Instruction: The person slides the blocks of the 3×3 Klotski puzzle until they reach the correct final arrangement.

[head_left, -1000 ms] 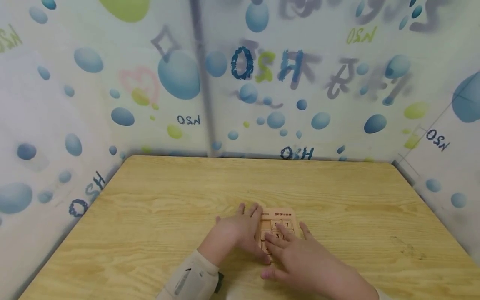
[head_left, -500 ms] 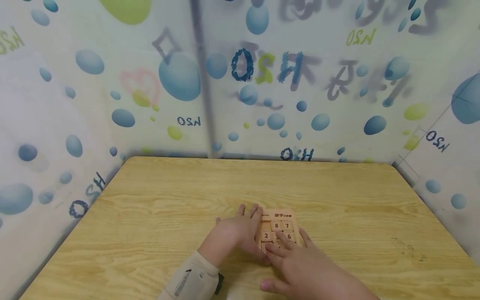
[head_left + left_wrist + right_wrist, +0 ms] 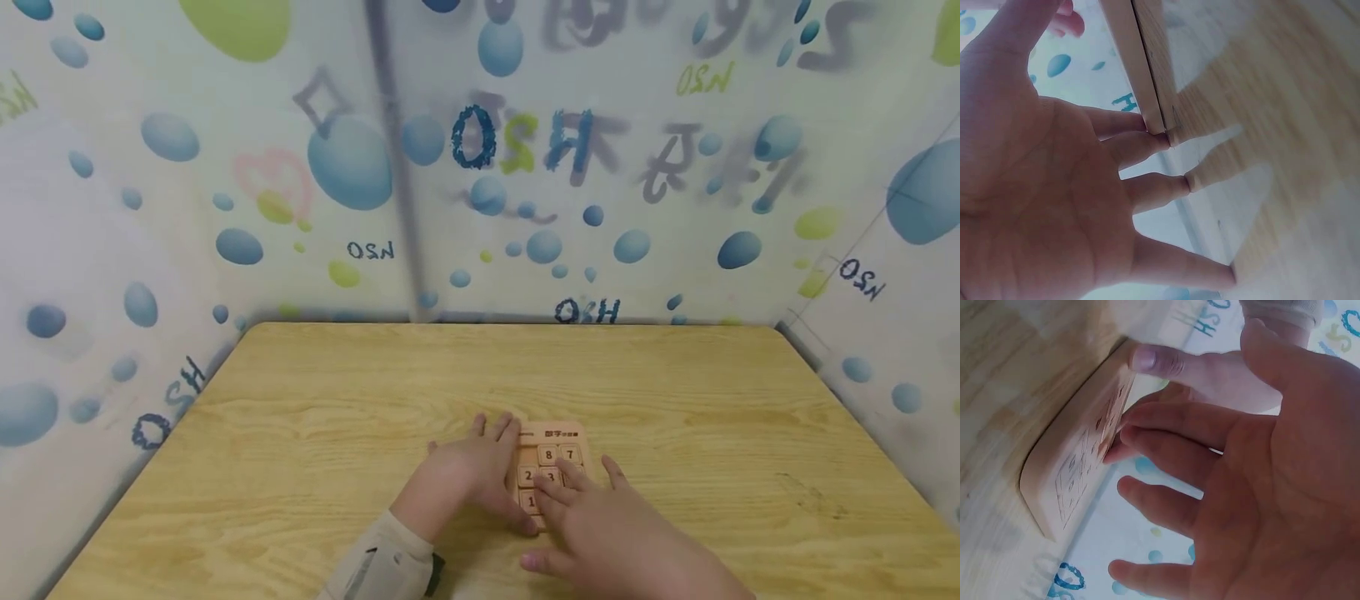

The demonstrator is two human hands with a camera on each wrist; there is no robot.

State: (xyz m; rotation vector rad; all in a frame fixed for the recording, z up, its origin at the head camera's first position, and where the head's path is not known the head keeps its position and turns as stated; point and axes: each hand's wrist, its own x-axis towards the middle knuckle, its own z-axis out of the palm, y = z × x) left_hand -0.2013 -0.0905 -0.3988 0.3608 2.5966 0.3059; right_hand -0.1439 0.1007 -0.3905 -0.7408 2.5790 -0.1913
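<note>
A wooden number slide puzzle (image 3: pixel 562 428) lies flat on the table, its top-left slot bare beside tiles 8 and 7. Tiles 2, 3 and 1 also show; others are hidden under my right fingers. My left hand (image 3: pixel 476 467) braces the puzzle's left side, fingers straight and spread. In the left wrist view its fingertips rest on the table, with one at the corner of the puzzle's edge (image 3: pixel 1132 56). The left thumb (image 3: pixel 1172 364) touches the near edge. My right hand (image 3: pixel 615 521) spreads over the lower right tiles, fingers extended, fingertips close over the tile faces.
The wood-grain table (image 3: pixel 360 375) reaches back to a wall (image 3: pixel 660 283) printed with blue and green drops. Walls stand close along both sides too. A beige cuff (image 3: pixel 386 554) with a strap covers the left wrist.
My right hand drew nearer to me, then its fingers shifted slightly forward again. Tiles 2 and 1 are now uncovered. My left hand keeps its place, and the head view has tilted slightly.
</note>
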